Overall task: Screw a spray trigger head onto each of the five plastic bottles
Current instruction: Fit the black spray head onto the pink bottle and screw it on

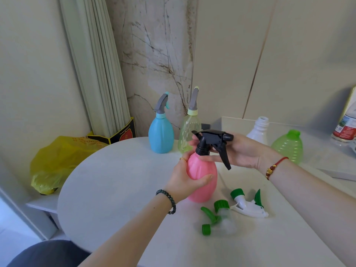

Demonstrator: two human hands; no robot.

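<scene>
Head view: gripping pink bottle (202,176) with left hand (185,180), closing right hand (238,151) around black trigger head (212,141) sitting on its neck.
Crowding just right of the bottle: two loose green-and-white trigger heads (248,204). Standing behind, already capped: blue bottle (160,134), pale green bottle (188,132). Waiting uncapped at far right: white bottle (259,130), green bottle (288,146). Leaving round table (115,180) bare leftward to its edge.
</scene>
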